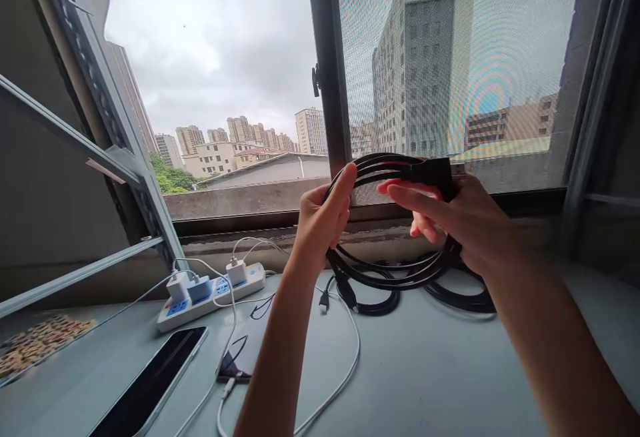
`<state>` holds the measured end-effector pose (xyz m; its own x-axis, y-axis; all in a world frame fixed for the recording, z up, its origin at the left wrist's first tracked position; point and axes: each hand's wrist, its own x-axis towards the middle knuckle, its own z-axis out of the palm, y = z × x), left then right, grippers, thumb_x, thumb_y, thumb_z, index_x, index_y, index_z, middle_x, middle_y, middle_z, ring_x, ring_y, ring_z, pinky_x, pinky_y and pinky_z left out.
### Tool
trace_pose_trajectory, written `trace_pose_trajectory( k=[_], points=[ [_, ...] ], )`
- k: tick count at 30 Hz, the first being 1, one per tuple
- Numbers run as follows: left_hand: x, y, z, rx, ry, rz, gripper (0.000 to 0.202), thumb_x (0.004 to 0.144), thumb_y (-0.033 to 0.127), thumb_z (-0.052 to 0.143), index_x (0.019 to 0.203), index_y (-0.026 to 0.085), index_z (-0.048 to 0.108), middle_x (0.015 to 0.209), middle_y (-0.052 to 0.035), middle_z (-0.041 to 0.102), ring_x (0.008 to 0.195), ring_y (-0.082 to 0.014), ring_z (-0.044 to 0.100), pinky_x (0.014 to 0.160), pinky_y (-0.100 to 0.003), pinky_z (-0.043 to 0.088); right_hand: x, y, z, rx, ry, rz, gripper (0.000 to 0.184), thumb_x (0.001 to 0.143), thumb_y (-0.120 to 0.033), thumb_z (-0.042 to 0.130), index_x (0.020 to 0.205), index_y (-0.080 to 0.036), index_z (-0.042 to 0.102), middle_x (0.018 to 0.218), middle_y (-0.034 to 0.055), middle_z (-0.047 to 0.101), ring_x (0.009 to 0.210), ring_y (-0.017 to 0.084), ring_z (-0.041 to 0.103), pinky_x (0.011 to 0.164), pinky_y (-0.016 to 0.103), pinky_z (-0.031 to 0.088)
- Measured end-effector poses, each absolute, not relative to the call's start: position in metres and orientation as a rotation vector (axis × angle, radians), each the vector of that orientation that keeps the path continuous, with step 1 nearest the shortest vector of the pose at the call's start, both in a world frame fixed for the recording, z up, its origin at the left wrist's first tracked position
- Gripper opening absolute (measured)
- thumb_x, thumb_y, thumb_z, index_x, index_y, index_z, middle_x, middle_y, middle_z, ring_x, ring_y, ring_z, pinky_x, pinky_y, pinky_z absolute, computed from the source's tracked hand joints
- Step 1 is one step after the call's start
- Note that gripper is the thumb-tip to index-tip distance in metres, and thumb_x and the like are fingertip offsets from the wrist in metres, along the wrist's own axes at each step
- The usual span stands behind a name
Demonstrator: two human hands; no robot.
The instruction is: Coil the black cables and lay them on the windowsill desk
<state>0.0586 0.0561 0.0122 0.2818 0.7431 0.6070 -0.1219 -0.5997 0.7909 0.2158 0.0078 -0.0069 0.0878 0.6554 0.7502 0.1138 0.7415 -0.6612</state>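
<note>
A coiled black USB cable (pixel 387 281) is held up above the desk, in front of the window. My left hand (pixel 325 213) is closed round the left side of the coil, thumb on top. My right hand (pixel 460 217) is hooked loosely round the coil's right side, its thumb stretched out and its other fingers bent inside the loop. A black connector (pixel 430 172) with a metal plug lies along the top right of the coil, against my right hand. Part of the coil is hidden behind that hand.
More coiled black cables (pixel 465 297) lie on the desk (pixel 415 377) behind my hands. At left are a power strip (pixel 255 280) with chargers, a phone (pixel 155 377), white cables (pixel 357 350) and a dark flat device (pixel 235 363). A metal shelf frame (pixel 150 203) stands by the window.
</note>
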Motion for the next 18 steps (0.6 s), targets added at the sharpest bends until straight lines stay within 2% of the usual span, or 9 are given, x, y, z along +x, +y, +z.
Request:
trace_pose_trajectory(
  k=[2,4,7,9,14,18],
  points=[
    [0.061,0.058,0.011,1.734,0.605,1.392,0.060,0.075,0.063,0.056,0.046,0.022,0.022,0.033,0.0080,0.020,0.027,-0.0035,0.017,0.030,-0.027,0.006,0.215,0.008,-0.006,-0.681,-1.418,0.346,0.051,0.074,-0.040,0.076,0.119,-0.024,0.059,0.061,-0.0042,0.055,0.041,0.011,0.050,0.031,0.018,0.038],
    [0.063,0.060,0.010,1.714,0.606,1.353,0.059,0.076,0.062,0.055,0.047,0.021,0.024,0.033,0.0084,0.020,0.027,-0.0034,0.017,0.031,-0.026,0.006,0.215,0.008,-0.005,-0.675,-1.407,0.281,0.054,0.078,-0.039,0.073,0.126,-0.026,0.053,0.071,-0.0022,0.058,0.045,0.011,0.052,0.029,0.016,0.035],
    [0.063,0.062,0.008,1.716,0.555,1.271,0.058,0.078,0.062,0.053,0.048,0.021,0.025,0.033,0.0085,0.021,0.026,-0.0031,0.018,0.031,-0.025,0.007,0.216,0.011,-0.004,-0.665,-1.421,0.213,0.031,0.084,-0.036,0.067,0.112,-0.024,0.062,0.076,-0.0009,0.058,0.047,0.009,0.053,0.029,0.014,0.034],
    [0.062,0.064,0.007,1.714,0.524,1.228,0.059,0.078,0.063,0.052,0.048,0.021,0.023,0.032,0.0085,0.021,0.025,-0.0029,0.018,0.031,-0.025,0.007,0.216,0.014,-0.005,-0.653,-1.413,0.166,0.022,0.084,-0.034,0.068,0.103,-0.022,0.064,0.074,-0.0014,0.056,0.046,0.009,0.052,0.030,0.014,0.035],
    [0.064,0.072,0.004,1.636,0.495,1.189,0.059,0.077,0.063,0.054,0.048,0.020,0.026,0.032,0.0089,0.021,0.025,-0.0026,0.020,0.031,-0.023,0.007,0.216,0.024,-0.007,-0.632,-1.345,0.140,0.019,0.083,-0.033,0.069,0.094,-0.020,0.063,0.076,-0.0016,0.057,0.043,0.007,0.049,0.032,0.014,0.035],
    [0.069,0.088,-0.005,1.578,0.586,1.220,0.058,0.072,0.065,0.057,0.049,0.020,0.030,0.034,0.0092,0.022,0.026,-0.0039,0.029,0.031,-0.020,0.015,0.217,0.043,-0.012,-0.629,-1.302,0.142,0.018,0.080,-0.032,0.070,0.090,-0.018,0.064,0.068,-0.0029,0.055,0.040,0.006,0.044,0.033,0.015,0.030]
  ],
)
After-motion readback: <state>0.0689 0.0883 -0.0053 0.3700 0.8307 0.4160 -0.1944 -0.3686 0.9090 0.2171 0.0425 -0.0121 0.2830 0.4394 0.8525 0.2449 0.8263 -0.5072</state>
